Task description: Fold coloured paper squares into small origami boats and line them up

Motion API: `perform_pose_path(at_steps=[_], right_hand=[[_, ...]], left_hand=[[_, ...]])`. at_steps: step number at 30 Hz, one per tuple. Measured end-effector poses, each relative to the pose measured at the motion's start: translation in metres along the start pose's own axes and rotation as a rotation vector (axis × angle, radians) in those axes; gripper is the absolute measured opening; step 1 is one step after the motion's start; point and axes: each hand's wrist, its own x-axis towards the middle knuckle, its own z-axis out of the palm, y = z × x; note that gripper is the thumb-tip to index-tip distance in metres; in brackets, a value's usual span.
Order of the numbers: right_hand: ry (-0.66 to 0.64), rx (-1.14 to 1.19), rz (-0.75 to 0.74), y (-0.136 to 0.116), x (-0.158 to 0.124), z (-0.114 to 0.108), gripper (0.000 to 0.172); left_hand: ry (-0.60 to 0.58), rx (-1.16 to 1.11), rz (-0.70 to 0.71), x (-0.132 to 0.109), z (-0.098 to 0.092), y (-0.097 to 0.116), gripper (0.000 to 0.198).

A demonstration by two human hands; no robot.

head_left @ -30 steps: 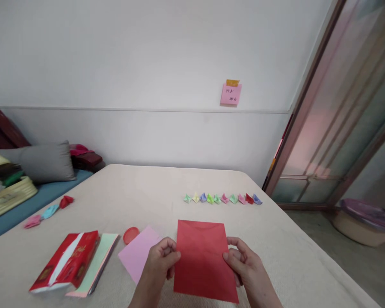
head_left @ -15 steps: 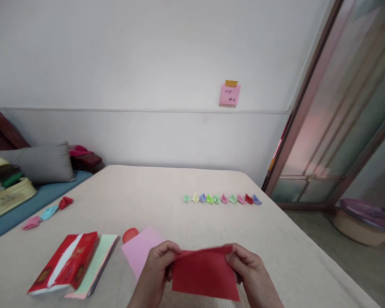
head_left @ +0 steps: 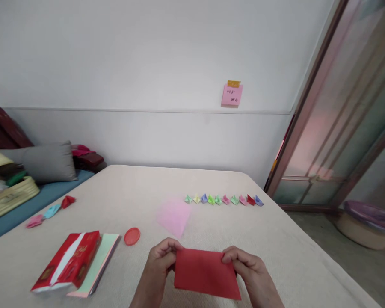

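A red sheet of paper (head_left: pixel 205 273), folded into a wide rectangle, is held between my two hands near the bottom of the head view. My left hand (head_left: pixel 163 261) pinches its upper left corner. At the upper right corner, my right hand (head_left: pixel 245 265) grips it with thumb and fingers. Beyond the hands is a pink sheet (head_left: pixel 175 217), blurred, over the cream table cover. Farther back and to the right stands a row of several small folded paper pieces (head_left: pixel 225 199) in various colours.
To the left are a red tissue pack (head_left: pixel 67 262) on coloured sheets (head_left: pixel 99 261), a round red lid (head_left: pixel 132 236) and three folded papers (head_left: pixel 51 211). A grey pillow (head_left: pixel 53 162) and a basket (head_left: pixel 14 199) lie beyond the table's left edge.
The pink sheet has shifted away from beside my left hand, farther back and to the right, uncovering the red lid. The red paper's upper edges now lie together, flatter than before.
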Motion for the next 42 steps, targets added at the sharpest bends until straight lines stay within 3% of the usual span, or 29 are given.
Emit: perform_pose_path(at_steps=[7, 12, 20, 22, 26, 30, 33, 36, 39, 42], right_hand=[[0.041, -0.006, 0.012, -0.002, 0.000, 0.001, 0.015], [0.023, -0.010, 0.029, -0.004, -0.001, 0.003, 0.016], [0.076, -0.103, -0.017, -0.011, 0.001, 0.002, 0.019], [0.020, -0.189, -0.021, -0.013, -0.001, 0.007, 0.019], [-0.247, -0.283, 0.053, -0.011, -0.009, 0.021, 0.022], [-0.331, -0.261, 0.137, -0.002, -0.014, 0.027, 0.024], [-0.310, -0.164, 0.232, 0.002, -0.013, 0.027, 0.015], [-0.199, 0.030, 0.254, 0.002, -0.011, 0.032, 0.005], [-0.039, 0.285, 0.197, 0.000, -0.009, 0.037, 0.011], [0.049, 0.492, 0.164, -0.002, -0.008, 0.040, 0.018]], left_hand=[[-0.014, 0.016, -0.008, -0.002, 0.003, 0.004, 0.011], [0.078, 0.046, -0.029, 0.002, 0.003, -0.002, 0.039], [0.093, 0.197, 0.000, 0.009, -0.003, -0.005, 0.048], [0.042, 0.269, 0.007, 0.011, -0.006, -0.010, 0.052], [-0.136, 0.338, 0.050, 0.010, -0.007, -0.018, 0.059], [-0.244, 0.283, -0.030, 0.004, -0.002, -0.014, 0.060], [-0.149, 0.120, -0.080, 0.002, 0.002, -0.007, 0.048], [-0.076, -0.099, -0.085, 0.001, 0.007, -0.005, 0.039], [-0.123, -0.218, -0.078, 0.001, 0.013, -0.009, 0.044], [-0.224, -0.166, -0.103, 0.001, 0.019, -0.018, 0.043]])
